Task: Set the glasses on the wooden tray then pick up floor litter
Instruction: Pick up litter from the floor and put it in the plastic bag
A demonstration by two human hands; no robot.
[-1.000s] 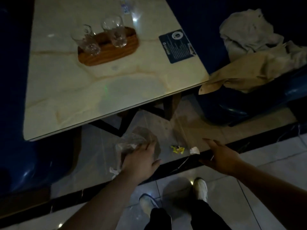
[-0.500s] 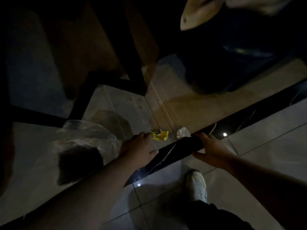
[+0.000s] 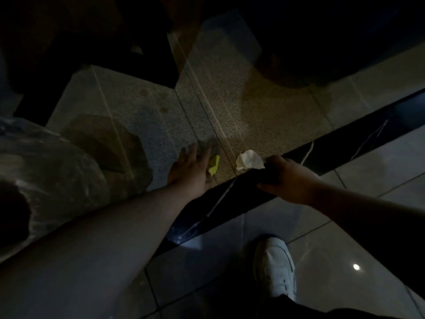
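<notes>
Two bits of litter lie on the speckled floor tile (image 3: pixel 241 116). One is a small yellow wrapper (image 3: pixel 214 164), the other a crumpled white paper (image 3: pixel 249 160). My left hand (image 3: pixel 189 168) reaches low with fingers spread, its fingertips right beside the yellow wrapper and partly covering it. My right hand (image 3: pixel 286 178) rests on the black floor strip (image 3: pixel 345 139) with fingers bent down, its fingertips just right of the white paper and nothing held. The glasses and the wooden tray are out of view.
A clear plastic bag (image 3: pixel 50 171) bulges at the left beside my left forearm; I cannot tell what holds it. Dark table legs (image 3: pixel 147 65) stand at the back left. My white shoe (image 3: pixel 274 265) is on the glossy tiles below.
The view has dropped closer to the floor. My left hand has opened and slid right onto the yellow wrapper. My right hand has moved up to the white paper.
</notes>
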